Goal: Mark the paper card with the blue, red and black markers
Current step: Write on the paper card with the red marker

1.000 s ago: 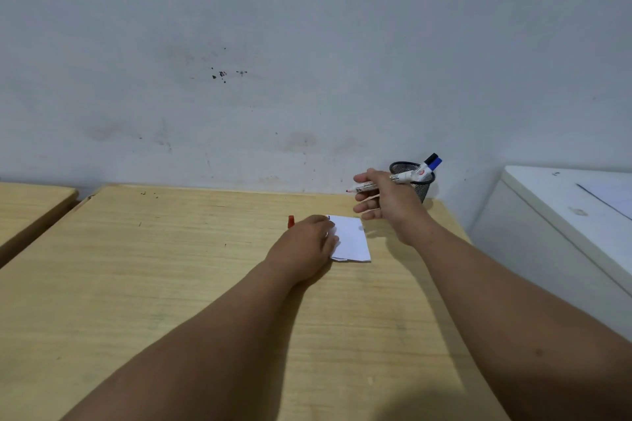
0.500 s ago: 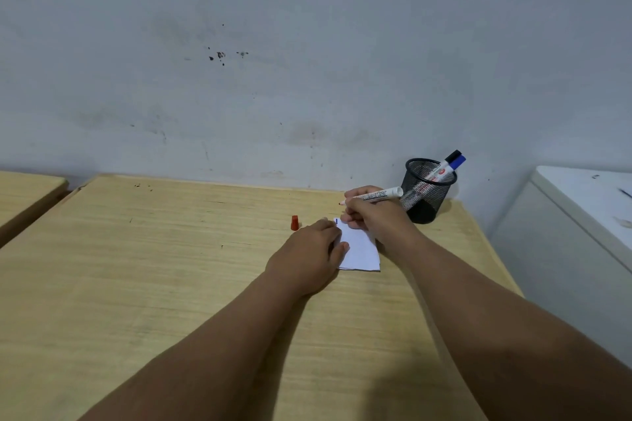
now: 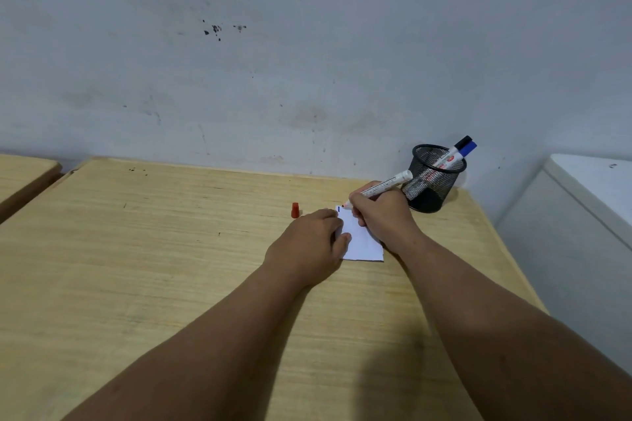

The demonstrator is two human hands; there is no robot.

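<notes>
Wooden desk (image 3: 136, 249), one card (image 3: 364, 243), three markers (image 3: 384, 186)

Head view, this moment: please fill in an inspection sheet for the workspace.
Surface: wooden desk, small dark specks, otherwise bare.
Job's things: paper card flat, short blue mark at its far left corner; red marker uncapped, tip at that corner; red cap upright left of the card; black marker and blue marker capped in the mesh cup.
Clutter: nothing seen.
Hands: left hand presses the card; right hand grips the red marker.
Cables: nothing seen.
Surroundings: stained wall, second desk left, white cabinet right.
</notes>
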